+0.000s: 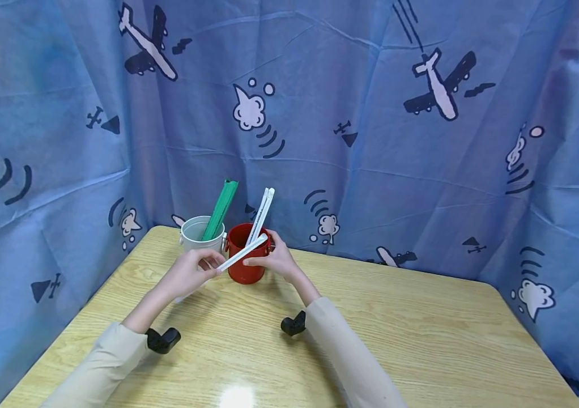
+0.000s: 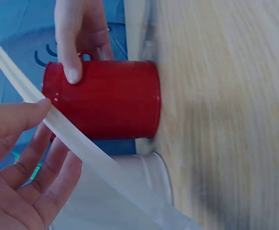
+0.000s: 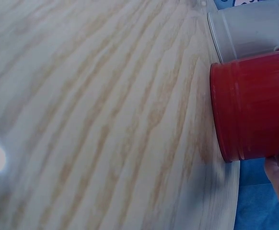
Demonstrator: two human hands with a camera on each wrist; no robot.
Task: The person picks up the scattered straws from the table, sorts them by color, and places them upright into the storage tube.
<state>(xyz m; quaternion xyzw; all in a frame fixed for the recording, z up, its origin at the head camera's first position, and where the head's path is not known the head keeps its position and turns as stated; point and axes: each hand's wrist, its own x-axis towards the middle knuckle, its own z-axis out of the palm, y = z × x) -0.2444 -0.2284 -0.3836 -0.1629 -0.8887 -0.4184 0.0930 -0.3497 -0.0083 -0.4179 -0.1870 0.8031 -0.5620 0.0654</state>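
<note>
My left hand [image 1: 194,273] pinches a long white paper-wrapped stick [image 2: 89,148], much like a wrapped straw, between thumb and fingers. It slants up to the right, its upper end overlapping the mouth of a small red bucket [image 1: 239,269] in the head view. My right hand [image 1: 281,260] grips that bucket at its right rim, thumb on the near side. Two similar white wrapped sticks [image 1: 260,215] lean out of the red bucket. To its left stands a white bucket [image 1: 187,245] with a bundle of green sticks [image 1: 221,209] standing in it.
Both buckets stand close together near the back left of a light wooden table [image 1: 422,334]. A blue curtain [image 1: 310,141] printed with planes hangs right behind the table and along its sides. Black wrist mounts [image 1: 163,340] sit at both sleeves.
</note>
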